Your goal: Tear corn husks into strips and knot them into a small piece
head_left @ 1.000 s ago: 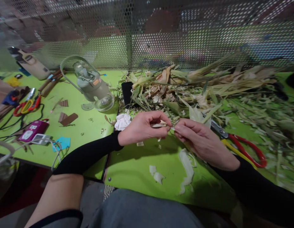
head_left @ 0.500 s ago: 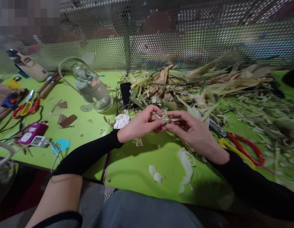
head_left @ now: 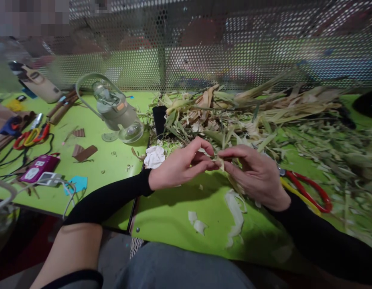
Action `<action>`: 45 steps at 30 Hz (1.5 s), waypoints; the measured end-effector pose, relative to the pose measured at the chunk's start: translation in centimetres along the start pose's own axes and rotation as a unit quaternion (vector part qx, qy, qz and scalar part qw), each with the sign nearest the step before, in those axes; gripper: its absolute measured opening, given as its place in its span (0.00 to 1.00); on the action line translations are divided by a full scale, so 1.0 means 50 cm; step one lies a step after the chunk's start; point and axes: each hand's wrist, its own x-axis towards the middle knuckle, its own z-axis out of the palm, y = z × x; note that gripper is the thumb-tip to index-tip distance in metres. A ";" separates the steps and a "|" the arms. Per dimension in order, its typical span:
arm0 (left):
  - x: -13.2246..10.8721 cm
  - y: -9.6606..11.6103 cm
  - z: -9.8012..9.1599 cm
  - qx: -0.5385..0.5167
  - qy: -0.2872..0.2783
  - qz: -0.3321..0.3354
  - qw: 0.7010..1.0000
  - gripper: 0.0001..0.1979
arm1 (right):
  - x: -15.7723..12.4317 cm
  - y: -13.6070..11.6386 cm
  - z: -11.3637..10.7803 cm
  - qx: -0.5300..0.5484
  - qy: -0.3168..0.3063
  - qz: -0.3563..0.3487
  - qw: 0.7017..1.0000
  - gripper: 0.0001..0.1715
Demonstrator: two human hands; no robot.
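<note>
Between my two hands, above the green table [head_left: 174, 212], is a small pale-green strip of corn husk [head_left: 221, 160]. My left hand [head_left: 182, 163] pinches one side of it with thumb and fingertips. From the other side, my right hand [head_left: 253, 172] grips it between thumb and forefinger. Part of the strip is hidden by the fingers. Beyond my hands lies a heap of corn husks [head_left: 210, 100]. Scissors with red and yellow handles [head_left: 315, 188] lie beside my right wrist, their blades partly covered by my hand.
A green bottle [head_left: 116, 108], a black phone [head_left: 159, 120] and a crumpled tissue [head_left: 154, 156] stand or lie left of the heap. Further left are a purple device [head_left: 40, 166] and orange-handled scissors [head_left: 32, 136]. Perforated metal mesh [head_left: 189, 60] closes the back. Husk scraps [head_left: 235, 216] lie in front.
My hands have drawn slightly apart, the right one moving rightward. More of the husk strip now shows between the fingertips. The things on the table look unmoved.
</note>
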 end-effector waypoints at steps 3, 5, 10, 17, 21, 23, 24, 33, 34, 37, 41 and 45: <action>0.000 -0.004 0.007 0.055 0.029 0.017 0.998 0.09 | -0.012 0.021 0.004 0.024 0.054 -0.020 0.998 0.08; 0.000 -0.010 0.011 0.088 0.043 0.024 0.995 0.10 | -0.018 0.030 0.007 0.039 0.068 -0.033 0.996 0.09; -0.004 -0.010 0.012 0.112 0.045 0.035 0.992 0.09 | -0.013 0.011 0.004 0.015 0.049 -0.043 0.998 0.04; -0.010 0.019 0.009 0.128 0.028 -0.010 0.991 0.20 | 0.019 -0.014 -0.024 -0.034 -0.105 0.002 0.994 0.10; 0.000 -0.004 0.010 -0.005 0.007 -0.061 0.998 0.18 | 0.015 -0.014 -0.018 -0.059 -0.076 0.007 0.995 0.09; 0.006 -0.018 0.012 -0.142 -0.007 -0.086 0.986 0.19 | 0.008 -0.016 -0.010 -0.087 -0.025 0.010 0.996 0.08; 0.009 -0.024 0.012 -0.199 -0.012 -0.109 0.974 0.17 | 0.005 -0.018 -0.008 -0.105 0.005 0.004 0.994 0.07; 0.022 -0.025 0.021 -0.389 0.079 -0.181 0.900 0.06 | 0.006 -0.020 -0.001 -0.176 -0.042 -0.171 0.969 0.05; 0.021 -0.024 0.022 -0.384 0.082 -0.178 0.902 0.07 | 0.005 -0.016 0.002 -0.186 -0.067 -0.191 0.962 0.06; 0.017 -0.024 0.025 -0.353 0.075 -0.153 0.920 0.13 | -0.003 -0.004 0.012 -0.218 -0.085 -0.240 0.942 0.12; 0.015 -0.027 0.017 -0.283 0.071 -0.117 0.949 0.17 | -0.014 -0.001 0.017 -0.233 -0.031 -0.279 0.931 0.13; 0.018 -0.033 0.005 -0.233 0.051 -0.110 0.965 0.18 | -0.009 -0.008 0.015 -0.215 0.010 -0.246 0.945 0.09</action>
